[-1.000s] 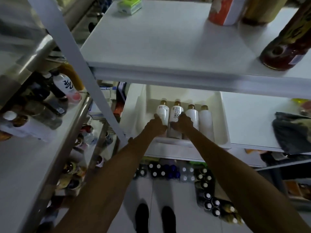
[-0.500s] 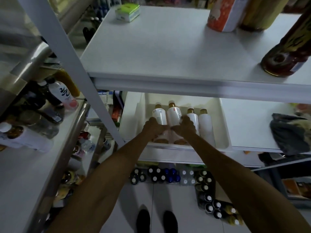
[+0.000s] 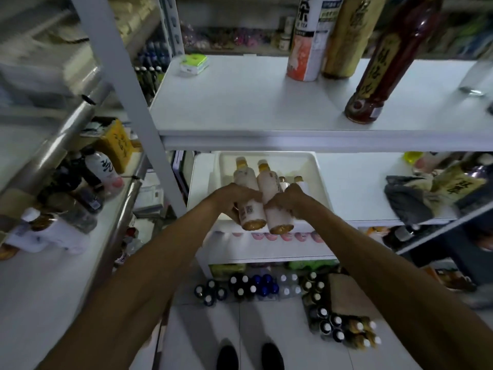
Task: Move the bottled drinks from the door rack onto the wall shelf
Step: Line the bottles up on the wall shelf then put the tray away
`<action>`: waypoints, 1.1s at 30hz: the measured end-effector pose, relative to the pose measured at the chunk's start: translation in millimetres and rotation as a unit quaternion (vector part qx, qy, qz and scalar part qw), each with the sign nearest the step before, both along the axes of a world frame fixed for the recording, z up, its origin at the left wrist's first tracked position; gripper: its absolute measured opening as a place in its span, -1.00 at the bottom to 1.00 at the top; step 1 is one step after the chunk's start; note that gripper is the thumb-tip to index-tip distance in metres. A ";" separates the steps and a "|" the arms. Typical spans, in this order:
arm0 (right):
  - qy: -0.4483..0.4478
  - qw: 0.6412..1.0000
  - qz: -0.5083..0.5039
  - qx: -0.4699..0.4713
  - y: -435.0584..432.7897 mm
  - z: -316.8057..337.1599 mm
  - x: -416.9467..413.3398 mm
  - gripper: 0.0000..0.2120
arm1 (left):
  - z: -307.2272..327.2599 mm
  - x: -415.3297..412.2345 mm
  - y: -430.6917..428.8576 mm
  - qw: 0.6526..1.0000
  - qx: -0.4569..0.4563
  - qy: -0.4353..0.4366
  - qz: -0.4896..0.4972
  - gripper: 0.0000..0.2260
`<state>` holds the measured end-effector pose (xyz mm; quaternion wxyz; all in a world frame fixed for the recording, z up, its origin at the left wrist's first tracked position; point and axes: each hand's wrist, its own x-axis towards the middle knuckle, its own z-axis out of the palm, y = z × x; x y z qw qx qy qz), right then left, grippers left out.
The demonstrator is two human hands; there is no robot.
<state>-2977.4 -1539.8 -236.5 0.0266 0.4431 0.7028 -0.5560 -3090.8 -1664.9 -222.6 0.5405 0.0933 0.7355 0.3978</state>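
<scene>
Left hand (image 3: 233,194) fingers (image 3: 249,193) curled round the left bottle (image 3: 250,209), gripping mid-body. Right hand (image 3: 290,200) fingers (image 3: 276,206) wrapped round the right bottle (image 3: 276,217) the same way. Both bottles are white-labelled with amber liquid, held side by side and touching, tilted with bases toward the camera and caps pointing away, lifted above the front edge of the white tray (image 3: 268,155). Hands are close together, knuckles nearly meeting between the bottles. Two more bottles (image 3: 283,182) of the same kind stand upright in the tray just behind the right hand, mostly hidden. The tray sits on the middle shelf (image 3: 352,188), which has a dark cloth (image 3: 408,201) well off to the right. Both forearms reach in from the bottom of the view. On the upper shelf (image 3: 240,102) stand a white-and-orange tea bottle (image 3: 306,49), a gold bottle (image 3: 344,38) just beside it, a dark red bottle (image 3: 373,76) nearer the front, and a green packet (image 3: 193,64) at the back left. The steel rack (image 3: 66,134) on the left holds mixed bottles. Packs of capped bottles (image 3: 250,288) sit on the floor under the shelves, with black shoes (image 3: 249,356) at the bottom.
</scene>
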 end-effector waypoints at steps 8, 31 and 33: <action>-0.012 0.999 0.023 -0.033 -38.5 16.3 68.1 -0.50 | 9.9 66.3 -35.6 0.993 -0.030 0.101 -0.057 -0.57; 0.163 0.980 -0.015 0.110 -59.9 135.2 201.3 -0.21 | 122.6 230.8 -72.5 0.930 0.145 0.298 0.157 -0.28; 0.194 0.974 -0.015 0.112 -67.4 152.8 190.0 -0.25 | 137.3 219.6 -80.0 0.917 0.169 0.315 0.176 -0.22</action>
